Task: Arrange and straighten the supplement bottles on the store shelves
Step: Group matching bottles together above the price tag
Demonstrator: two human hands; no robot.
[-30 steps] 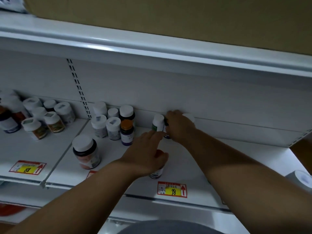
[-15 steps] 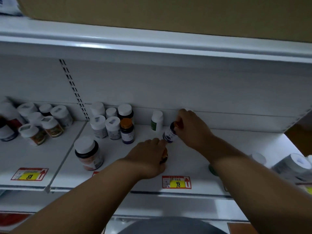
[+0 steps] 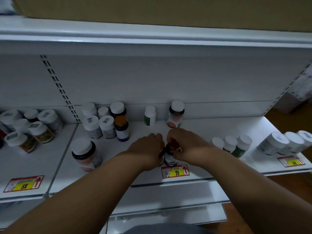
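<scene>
The right hand [image 3: 187, 146] fingers pinch the orange cap of a dark bottle [image 3: 170, 157], carried from the back wall at 12 o'clock down to the shelf [image 3: 211, 168] front beside the 98 tag [image 3: 175, 172]. It stands upright, cap up. The left hand [image 3: 148, 149] seemingly grips a second bottle.

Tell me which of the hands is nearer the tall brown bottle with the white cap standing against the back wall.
Right. The right hand sits just in front of the tall brown bottle with the white cap; the left hand is in front and further left.
</scene>
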